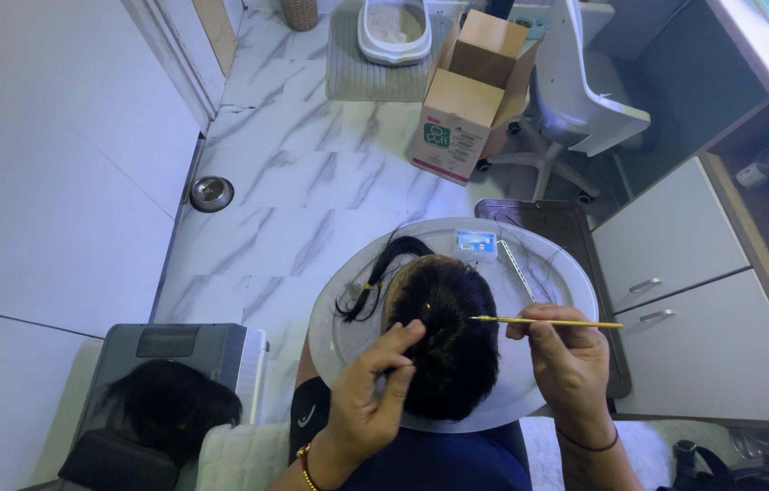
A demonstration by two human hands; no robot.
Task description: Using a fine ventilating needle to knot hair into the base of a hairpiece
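A dark-haired wig (pixel 446 341) lies domed on a round white tray (pixel 557 273) across your lap, one thin tied strand trailing off its left side. Your left hand (pixel 368 400) presses curled fingers together into the hair near the wig's crown. Your right hand (pixel 568 359) pinches a slim yellow needle tool (pixel 544 322), its tip touching the hair.
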